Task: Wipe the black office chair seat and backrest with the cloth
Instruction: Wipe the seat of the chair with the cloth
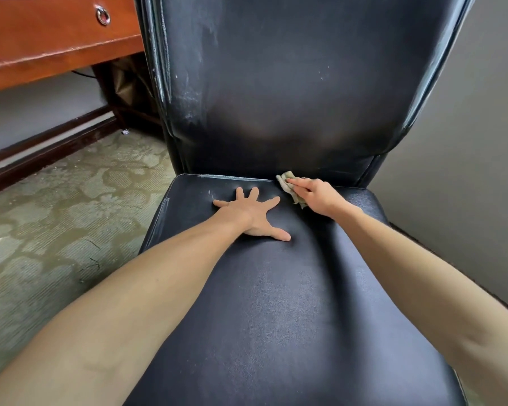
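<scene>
Your left hand [251,213] lies flat on the padded black leather seat [276,303] of the office chair, toward its rear half. The palm is down and the fingers and thumb are spread wide and straight, holding nothing. Your left forearm reaches in from the lower left, across the seat's left edge.

Your right hand [314,197] is at the back of the seat, right of centre, just beside the left hand but not touching it. It holds a small crumpled greenish-beige cloth [288,184]. The fingers are closed over the cloth and the forefinger is stretched along its top. The cloth sticks out past the fingertips and below the palm. It is pressed into the crease where the seat meets the tall black leather backrest [291,83].

The backrest stands upright behind both hands. It has pale dusty smears and specks down its left side and a few more toward the right. A few pale specks also sit on the seat near its back left corner.

To the left is a patterned green-beige carpet [56,215]. Beyond it stands a reddish-brown wooden desk [41,45] with a round metal ring pull [103,16]. A plain grey wall [467,171] rises to the right of the chair.
</scene>
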`<state>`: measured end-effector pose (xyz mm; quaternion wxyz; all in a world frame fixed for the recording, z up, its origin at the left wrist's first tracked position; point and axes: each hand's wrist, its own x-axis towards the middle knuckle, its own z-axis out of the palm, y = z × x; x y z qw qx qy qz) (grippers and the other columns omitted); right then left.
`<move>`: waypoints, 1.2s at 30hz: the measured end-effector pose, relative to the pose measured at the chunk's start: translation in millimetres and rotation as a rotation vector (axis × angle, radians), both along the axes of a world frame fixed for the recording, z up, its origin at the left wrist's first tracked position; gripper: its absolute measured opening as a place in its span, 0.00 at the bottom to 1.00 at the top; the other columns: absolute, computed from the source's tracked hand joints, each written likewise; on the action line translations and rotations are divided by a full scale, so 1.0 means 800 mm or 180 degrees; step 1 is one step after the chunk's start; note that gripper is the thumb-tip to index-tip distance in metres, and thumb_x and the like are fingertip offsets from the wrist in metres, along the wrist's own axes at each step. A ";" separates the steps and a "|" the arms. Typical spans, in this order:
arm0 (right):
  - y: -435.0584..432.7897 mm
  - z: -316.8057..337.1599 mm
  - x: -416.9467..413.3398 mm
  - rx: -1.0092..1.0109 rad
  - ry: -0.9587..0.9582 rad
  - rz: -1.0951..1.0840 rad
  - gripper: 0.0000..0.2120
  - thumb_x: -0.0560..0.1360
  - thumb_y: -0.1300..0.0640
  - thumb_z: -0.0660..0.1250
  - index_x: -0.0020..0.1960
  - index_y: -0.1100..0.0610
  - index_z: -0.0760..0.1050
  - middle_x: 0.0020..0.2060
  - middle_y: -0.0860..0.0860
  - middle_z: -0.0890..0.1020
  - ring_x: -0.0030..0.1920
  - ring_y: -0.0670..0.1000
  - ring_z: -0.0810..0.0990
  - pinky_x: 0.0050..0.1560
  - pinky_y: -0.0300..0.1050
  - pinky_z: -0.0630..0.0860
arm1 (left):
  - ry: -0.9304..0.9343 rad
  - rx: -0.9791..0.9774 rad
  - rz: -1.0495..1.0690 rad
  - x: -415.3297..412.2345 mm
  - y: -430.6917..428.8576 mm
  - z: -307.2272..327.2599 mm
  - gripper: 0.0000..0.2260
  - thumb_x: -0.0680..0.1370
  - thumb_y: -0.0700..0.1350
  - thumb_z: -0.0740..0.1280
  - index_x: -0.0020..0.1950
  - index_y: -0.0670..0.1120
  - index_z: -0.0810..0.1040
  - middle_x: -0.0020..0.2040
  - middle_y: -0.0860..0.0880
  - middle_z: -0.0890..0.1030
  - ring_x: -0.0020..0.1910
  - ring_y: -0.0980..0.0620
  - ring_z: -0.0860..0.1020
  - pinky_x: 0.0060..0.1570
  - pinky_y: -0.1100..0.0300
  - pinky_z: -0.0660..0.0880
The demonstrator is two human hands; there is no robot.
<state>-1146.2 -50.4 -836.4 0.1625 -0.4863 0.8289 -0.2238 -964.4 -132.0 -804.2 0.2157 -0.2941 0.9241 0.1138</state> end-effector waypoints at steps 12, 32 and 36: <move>0.063 -0.004 -0.032 0.0214 0.0534 -0.0264 0.19 0.82 0.56 0.56 0.73 0.50 0.67 0.71 0.48 0.69 0.72 0.52 0.64 0.69 0.44 0.60 | -0.0408 -0.0152 -0.0080 0.050 -0.066 0.032 0.51 0.59 0.80 0.63 0.75 0.71 0.40 0.80 0.57 0.38 0.78 0.48 0.37 0.71 0.31 0.49; -0.069 -0.012 0.069 0.0343 0.0677 0.0097 0.18 0.82 0.47 0.53 0.70 0.41 0.68 0.68 0.49 0.72 0.67 0.59 0.70 0.67 0.52 0.67 | -0.0250 -0.0023 -0.0002 0.085 -0.062 0.007 0.46 0.66 0.78 0.60 0.76 0.68 0.38 0.79 0.54 0.35 0.78 0.43 0.35 0.68 0.26 0.48; -0.088 -0.012 0.086 0.0366 0.0703 0.0312 0.19 0.82 0.47 0.52 0.72 0.40 0.66 0.67 0.50 0.72 0.66 0.58 0.70 0.66 0.52 0.67 | -0.0348 -0.0034 0.0160 0.090 -0.055 0.005 0.46 0.66 0.78 0.59 0.76 0.68 0.37 0.79 0.53 0.34 0.77 0.42 0.35 0.67 0.25 0.50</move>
